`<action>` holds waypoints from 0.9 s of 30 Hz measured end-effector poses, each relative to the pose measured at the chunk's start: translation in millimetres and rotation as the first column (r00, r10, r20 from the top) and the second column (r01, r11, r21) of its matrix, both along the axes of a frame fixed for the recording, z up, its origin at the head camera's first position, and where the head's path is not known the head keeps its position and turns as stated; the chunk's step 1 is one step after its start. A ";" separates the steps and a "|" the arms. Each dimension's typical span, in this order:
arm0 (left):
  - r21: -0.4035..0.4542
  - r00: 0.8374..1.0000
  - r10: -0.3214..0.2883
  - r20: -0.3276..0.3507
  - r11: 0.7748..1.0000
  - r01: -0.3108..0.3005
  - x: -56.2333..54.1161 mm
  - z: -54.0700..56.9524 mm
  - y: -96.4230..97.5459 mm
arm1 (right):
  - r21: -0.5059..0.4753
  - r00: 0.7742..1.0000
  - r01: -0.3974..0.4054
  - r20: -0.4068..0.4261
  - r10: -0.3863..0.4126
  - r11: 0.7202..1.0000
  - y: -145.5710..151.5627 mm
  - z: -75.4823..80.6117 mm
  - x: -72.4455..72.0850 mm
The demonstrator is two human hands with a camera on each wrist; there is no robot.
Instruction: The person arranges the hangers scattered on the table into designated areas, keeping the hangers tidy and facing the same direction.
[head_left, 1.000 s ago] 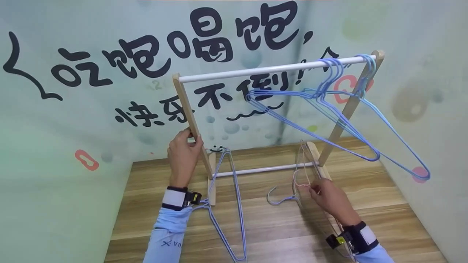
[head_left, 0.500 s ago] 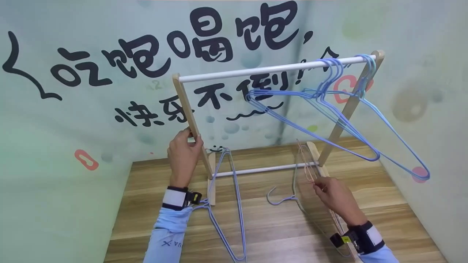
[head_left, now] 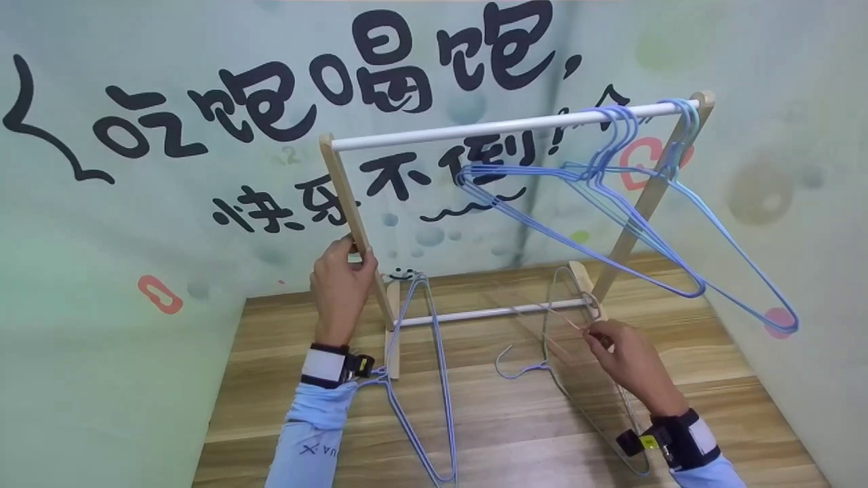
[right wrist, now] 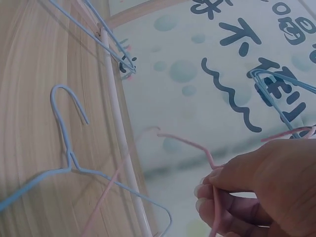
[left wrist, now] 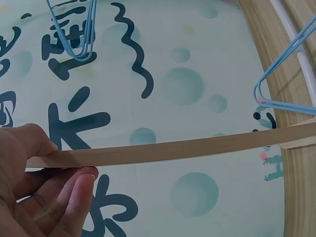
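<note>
My left hand grips the left wooden upright of a clothes rack, thumb and fingers on either side of it in the left wrist view. My right hand pinches a pink wire hanger near its neck, low by the rack's right foot. The hanger's body slants leftward across the lower white bar, blurred in the head view. Below that hand lies a blue hanger, its hook pointing left in the head view.
Several blue hangers hang at the right end of the top white rod. More blue hangers stand at the rack's left foot, across the lower bar. Behind the rack is a printed wall; beneath is a wood-grain surface.
The pink hanger has swung from upright to slanting left, turned by my right hand, which shifted slightly right. My left hand stays on the upright.
</note>
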State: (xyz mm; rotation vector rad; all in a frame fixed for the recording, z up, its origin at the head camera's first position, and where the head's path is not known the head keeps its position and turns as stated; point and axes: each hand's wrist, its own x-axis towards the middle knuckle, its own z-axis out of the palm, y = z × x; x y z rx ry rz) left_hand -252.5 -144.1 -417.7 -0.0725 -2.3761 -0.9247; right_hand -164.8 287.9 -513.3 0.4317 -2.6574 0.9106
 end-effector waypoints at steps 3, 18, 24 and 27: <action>0.003 1.000 0.001 0.004 1.000 -0.001 0.1 1.1 0.2 | 0.003 0.999 0.000 -0.035 0.000 1.000 -1.6 1.2 0.7; -0.002 1.000 0.016 -0.009 1.000 -0.016 -0.9 1.4 0.3 | -0.041 0.967 -0.082 -0.245 0.070 0.996 -8.7 12.5 2.4; 0.004 1.000 0.012 -0.004 1.000 -0.012 -1.4 0.5 0.0 | -0.046 0.962 -0.086 -0.263 0.071 0.995 -10.1 15.6 1.5; 0.004 1.000 0.010 -0.004 1.000 -0.010 -1.3 0.5 -0.3 | -0.048 0.958 -0.088 -0.277 0.071 0.995 -10.9 15.7 0.5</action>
